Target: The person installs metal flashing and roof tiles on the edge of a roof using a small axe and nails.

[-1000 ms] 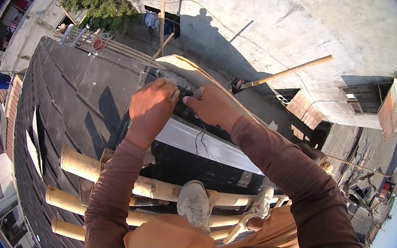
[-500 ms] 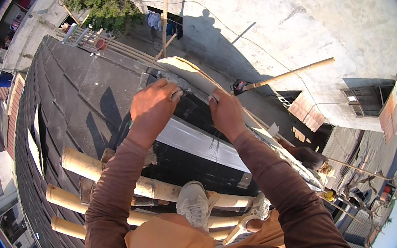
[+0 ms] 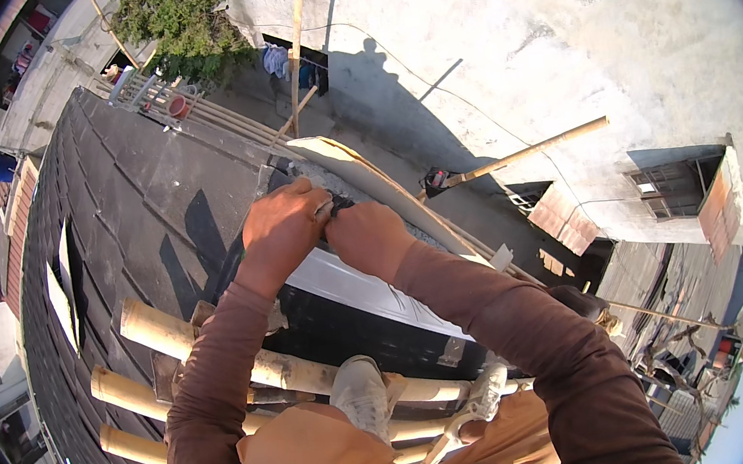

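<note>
My left hand (image 3: 286,231) and my right hand (image 3: 371,239) are close together at the roof's edge, fingers curled in. A bit of dark material (image 3: 342,203) shows between their fingertips; what exactly each hand pinches is hidden. Below them a black sheet (image 3: 327,325) lies along the roof edge. A shiny silvery-white strip (image 3: 370,292) runs lengthwise on it, partly covered by my right forearm. Just beyond my hands, a pale upright board (image 3: 364,173) follows the edge.
Bamboo poles (image 3: 156,328) lie across the roof under my shoes (image 3: 359,396). Dark shingles (image 3: 128,215) spread to the left, with a pale sheet (image 3: 64,293) sticking up. Past the board the roof drops to an alley beside a grey wall (image 3: 499,59). Another bamboo pole (image 3: 528,150) juts from there.
My right hand has moved left, up against my left hand, and its forearm now crosses the silvery strip. Dark material has come up between the fingertips. The view has shifted slightly.
</note>
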{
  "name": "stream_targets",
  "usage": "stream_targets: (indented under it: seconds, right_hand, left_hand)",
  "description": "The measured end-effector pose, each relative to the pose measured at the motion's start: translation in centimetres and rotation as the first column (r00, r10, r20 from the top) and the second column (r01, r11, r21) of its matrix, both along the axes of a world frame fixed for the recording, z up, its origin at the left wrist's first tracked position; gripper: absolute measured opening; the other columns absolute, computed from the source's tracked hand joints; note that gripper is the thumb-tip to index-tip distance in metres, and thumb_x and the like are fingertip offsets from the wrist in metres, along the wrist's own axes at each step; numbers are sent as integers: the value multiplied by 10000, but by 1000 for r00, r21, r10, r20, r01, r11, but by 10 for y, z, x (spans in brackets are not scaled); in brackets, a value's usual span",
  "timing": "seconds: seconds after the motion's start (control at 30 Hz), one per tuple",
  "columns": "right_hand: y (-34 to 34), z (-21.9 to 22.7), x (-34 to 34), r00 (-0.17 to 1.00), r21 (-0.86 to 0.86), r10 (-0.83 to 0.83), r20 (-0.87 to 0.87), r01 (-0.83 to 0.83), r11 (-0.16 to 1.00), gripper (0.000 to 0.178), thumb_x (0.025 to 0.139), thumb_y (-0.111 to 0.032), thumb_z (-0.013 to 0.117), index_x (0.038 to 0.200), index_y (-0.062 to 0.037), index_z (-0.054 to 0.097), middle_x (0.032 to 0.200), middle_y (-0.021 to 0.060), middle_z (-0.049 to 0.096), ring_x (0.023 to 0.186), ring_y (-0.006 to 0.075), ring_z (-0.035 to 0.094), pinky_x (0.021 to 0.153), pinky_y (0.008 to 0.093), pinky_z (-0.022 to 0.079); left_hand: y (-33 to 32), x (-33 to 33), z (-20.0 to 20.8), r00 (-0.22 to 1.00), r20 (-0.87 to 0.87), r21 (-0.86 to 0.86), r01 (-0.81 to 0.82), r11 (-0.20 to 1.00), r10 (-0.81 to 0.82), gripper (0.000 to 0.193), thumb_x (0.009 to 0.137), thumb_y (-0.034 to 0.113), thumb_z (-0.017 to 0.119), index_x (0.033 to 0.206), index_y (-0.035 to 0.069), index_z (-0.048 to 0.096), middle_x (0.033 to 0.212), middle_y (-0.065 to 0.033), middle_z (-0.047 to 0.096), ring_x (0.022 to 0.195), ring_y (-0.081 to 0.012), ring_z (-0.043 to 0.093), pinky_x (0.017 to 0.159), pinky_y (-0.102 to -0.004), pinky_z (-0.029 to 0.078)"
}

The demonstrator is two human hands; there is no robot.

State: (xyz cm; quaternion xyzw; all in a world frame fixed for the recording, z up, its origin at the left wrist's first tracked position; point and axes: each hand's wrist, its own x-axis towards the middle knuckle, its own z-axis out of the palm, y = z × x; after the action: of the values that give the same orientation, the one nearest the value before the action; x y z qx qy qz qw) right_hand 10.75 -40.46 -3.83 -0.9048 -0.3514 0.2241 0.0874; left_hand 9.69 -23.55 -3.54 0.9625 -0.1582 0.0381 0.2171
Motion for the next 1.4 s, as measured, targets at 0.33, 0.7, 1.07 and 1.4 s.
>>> stream_targets:
  seconds: [0.33,0.7,1.07,1.4]
  right_hand:
    - [-5,33,51,989,4,141,-37,-141,990,203,917,-140,562,944,-97,758,907,160,742,877,356,720,778,484,556]
    - [6,3,59,910,86,-37,413,2,996,114,863,-139,618,903,-54,683,790,150,722,703,326,726,601,433,564]
    - [-7,4,45,907,-162,62,417,7,987,88,883,-149,642,922,-84,688,762,71,742,710,228,751,585,359,557]
    - [-21,-31,1,944,36,-170,283,166,985,117,854,-142,672,933,-59,693,789,122,733,738,313,739,666,410,580]
  left_hand:
    - [6,2,-4,1000,2,-40,-17,999,17,110,798,159,771,877,95,731,853,-58,651,832,-268,697,712,-389,562]
    - [6,2,-7,999,45,-9,6,1000,-5,146,810,187,784,919,101,738,857,-36,637,816,-239,695,686,-374,563]
    - [5,2,-4,999,53,-25,15,1000,-14,147,811,171,782,941,114,743,849,-36,635,818,-238,694,686,-373,562]
    - [5,0,-6,1000,30,-55,-4,998,6,164,819,190,774,966,120,753,857,-42,645,821,-255,692,685,-383,564]
